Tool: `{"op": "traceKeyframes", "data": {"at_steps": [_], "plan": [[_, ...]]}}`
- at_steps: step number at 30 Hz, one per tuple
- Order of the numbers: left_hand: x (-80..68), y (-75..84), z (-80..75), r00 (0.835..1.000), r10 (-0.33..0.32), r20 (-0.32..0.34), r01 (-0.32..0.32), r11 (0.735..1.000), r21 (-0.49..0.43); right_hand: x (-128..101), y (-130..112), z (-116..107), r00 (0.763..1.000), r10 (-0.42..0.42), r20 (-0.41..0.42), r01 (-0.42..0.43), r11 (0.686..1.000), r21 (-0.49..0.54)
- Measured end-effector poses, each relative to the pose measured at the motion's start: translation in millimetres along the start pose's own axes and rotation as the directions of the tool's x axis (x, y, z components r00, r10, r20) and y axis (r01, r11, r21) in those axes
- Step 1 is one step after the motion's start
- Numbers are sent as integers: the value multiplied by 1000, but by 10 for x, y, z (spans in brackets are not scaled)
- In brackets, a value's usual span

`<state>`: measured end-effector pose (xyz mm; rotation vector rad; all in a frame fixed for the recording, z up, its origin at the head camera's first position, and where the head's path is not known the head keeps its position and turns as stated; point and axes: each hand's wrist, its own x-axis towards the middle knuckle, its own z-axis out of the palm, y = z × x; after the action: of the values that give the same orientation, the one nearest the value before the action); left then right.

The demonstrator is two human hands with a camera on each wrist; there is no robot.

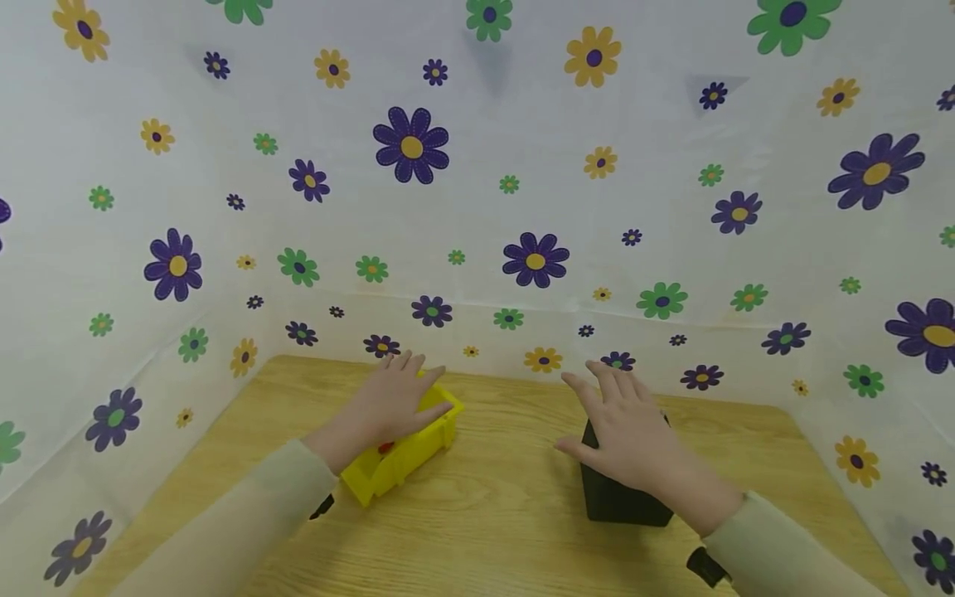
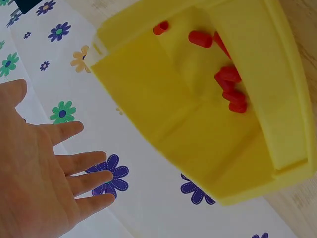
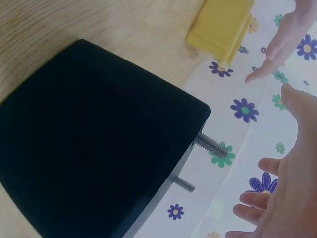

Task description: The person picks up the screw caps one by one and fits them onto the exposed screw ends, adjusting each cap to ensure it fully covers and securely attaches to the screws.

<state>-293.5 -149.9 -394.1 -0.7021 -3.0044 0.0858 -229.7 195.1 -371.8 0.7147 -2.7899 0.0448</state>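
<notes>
A yellow bin point(image 1: 410, 456) stands on the left part of the table, and my left hand point(image 1: 391, 402) hovers over it with fingers spread. Several small red cylindrical pieces point(image 2: 200, 38) lie inside the bin in the left wrist view. On the right stands a black block point(image 1: 622, 497); my right hand point(image 1: 627, 431) is held above it, fingers extended, holding nothing. In the right wrist view a threaded metal rod point(image 3: 212, 145) and a thinner smooth pin point(image 3: 184, 184) stick up from the block's top face.
The wooden table point(image 1: 507, 497) carries both things. A white sheet with printed flowers point(image 1: 477, 215) hangs behind and along both sides of it. Dark wrist bands point(image 1: 705, 567) show at the sleeves.
</notes>
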Motion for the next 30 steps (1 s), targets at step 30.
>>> {"op": "traceKeyframes", "data": {"at_steps": [30], "plan": [[-219, -418, 209, 995, -90, -33, 89, 996, -34, 280, -363, 447, 999, -16, 46, 10, 993, 120]]}}
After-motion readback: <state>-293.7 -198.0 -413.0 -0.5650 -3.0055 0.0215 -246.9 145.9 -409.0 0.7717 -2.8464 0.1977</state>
